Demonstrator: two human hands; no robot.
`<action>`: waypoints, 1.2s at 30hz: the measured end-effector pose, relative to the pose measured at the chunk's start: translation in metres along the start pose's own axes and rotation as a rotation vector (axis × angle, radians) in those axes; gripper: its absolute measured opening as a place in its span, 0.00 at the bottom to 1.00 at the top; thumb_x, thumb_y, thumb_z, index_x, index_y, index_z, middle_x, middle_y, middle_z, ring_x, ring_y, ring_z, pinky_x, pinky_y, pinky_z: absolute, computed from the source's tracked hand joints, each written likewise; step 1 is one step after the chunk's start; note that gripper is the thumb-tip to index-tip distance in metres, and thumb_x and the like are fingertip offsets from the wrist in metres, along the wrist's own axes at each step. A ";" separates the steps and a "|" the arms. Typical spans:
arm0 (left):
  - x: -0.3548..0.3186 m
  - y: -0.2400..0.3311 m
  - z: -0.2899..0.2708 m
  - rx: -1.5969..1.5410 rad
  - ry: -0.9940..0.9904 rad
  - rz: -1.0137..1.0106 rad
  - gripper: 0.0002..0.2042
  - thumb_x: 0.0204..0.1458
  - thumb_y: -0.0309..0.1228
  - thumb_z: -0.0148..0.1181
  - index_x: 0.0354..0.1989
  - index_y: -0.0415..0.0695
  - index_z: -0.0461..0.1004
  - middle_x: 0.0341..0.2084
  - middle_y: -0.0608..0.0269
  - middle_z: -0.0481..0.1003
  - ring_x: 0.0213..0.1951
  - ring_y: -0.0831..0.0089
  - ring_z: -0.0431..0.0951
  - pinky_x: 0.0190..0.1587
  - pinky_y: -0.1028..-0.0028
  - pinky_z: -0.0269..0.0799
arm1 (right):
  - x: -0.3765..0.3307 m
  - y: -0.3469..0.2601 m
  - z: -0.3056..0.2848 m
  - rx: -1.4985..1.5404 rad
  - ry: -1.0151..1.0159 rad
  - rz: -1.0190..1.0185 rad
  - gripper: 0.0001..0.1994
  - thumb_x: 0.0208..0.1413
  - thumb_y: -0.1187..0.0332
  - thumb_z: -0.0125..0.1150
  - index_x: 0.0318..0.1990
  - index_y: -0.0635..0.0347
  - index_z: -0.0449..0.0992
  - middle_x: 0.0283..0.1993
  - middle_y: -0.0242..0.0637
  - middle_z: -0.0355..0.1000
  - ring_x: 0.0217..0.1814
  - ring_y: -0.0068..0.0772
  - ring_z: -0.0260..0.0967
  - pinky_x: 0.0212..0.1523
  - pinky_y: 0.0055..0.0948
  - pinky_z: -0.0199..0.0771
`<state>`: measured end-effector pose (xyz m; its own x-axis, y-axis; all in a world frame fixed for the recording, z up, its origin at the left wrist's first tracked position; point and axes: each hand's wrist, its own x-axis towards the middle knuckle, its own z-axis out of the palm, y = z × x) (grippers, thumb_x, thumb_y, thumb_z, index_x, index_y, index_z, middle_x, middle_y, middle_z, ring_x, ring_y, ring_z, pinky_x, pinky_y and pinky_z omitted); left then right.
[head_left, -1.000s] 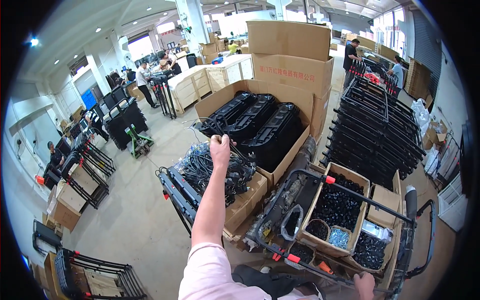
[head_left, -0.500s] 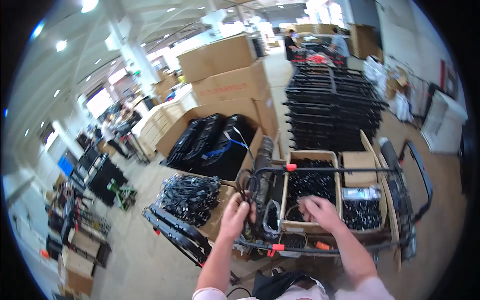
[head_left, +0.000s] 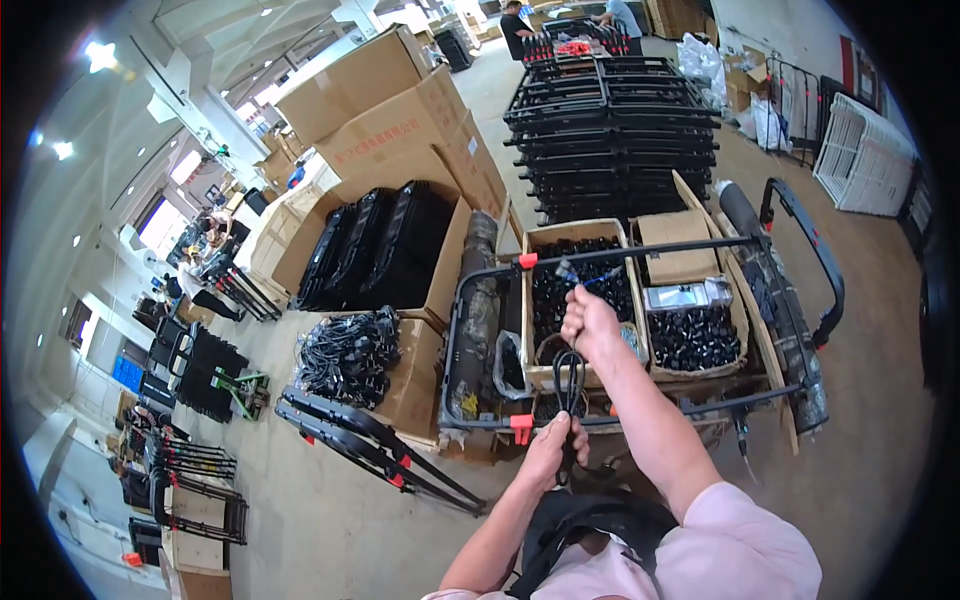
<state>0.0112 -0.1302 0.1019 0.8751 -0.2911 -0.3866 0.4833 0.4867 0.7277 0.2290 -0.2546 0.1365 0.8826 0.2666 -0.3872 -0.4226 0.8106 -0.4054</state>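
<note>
Black cable | bundled in loops, gripped by left hand | wire ends apparently pinched by right hand | no attachment to black frame visible.

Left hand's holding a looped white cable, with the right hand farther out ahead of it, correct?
The colour is wrong: the looped cable in the left hand is black, as the head view shows. The right hand is indeed farther out ahead.
</note>
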 end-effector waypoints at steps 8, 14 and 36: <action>-0.037 -0.024 0.021 0.277 0.055 0.035 0.18 0.76 0.46 0.42 0.41 0.44 0.66 0.27 0.66 0.67 0.22 0.74 0.70 0.26 0.71 0.71 | 0.026 -0.059 -0.010 -0.084 0.098 -0.133 0.16 0.76 0.56 0.51 0.36 0.56 0.70 0.19 0.19 0.51 0.15 0.17 0.45 0.18 0.25 0.47; -0.053 -0.045 0.025 0.416 0.114 0.107 0.16 0.76 0.42 0.40 0.41 0.43 0.66 0.27 0.65 0.69 0.24 0.74 0.73 0.28 0.72 0.72 | 0.015 -0.053 -0.005 -0.208 0.016 -0.262 0.15 0.75 0.59 0.53 0.35 0.57 0.72 0.21 0.21 0.57 0.16 0.17 0.49 0.16 0.24 0.51; -0.063 0.094 0.009 0.894 0.379 0.941 0.18 0.70 0.31 0.55 0.64 0.35 0.75 0.41 0.62 0.79 0.44 0.71 0.79 0.53 0.71 0.74 | -0.193 0.009 -0.013 -0.277 -0.675 0.426 0.17 0.76 0.59 0.51 0.37 0.63 0.74 0.20 0.22 0.52 0.18 0.17 0.46 0.20 0.24 0.49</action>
<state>0.0014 -0.0740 0.1997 0.8860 0.1670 0.4327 -0.3518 -0.3659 0.8616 0.0524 -0.3058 0.1969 0.5324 0.8464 -0.0106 -0.7049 0.4363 -0.5592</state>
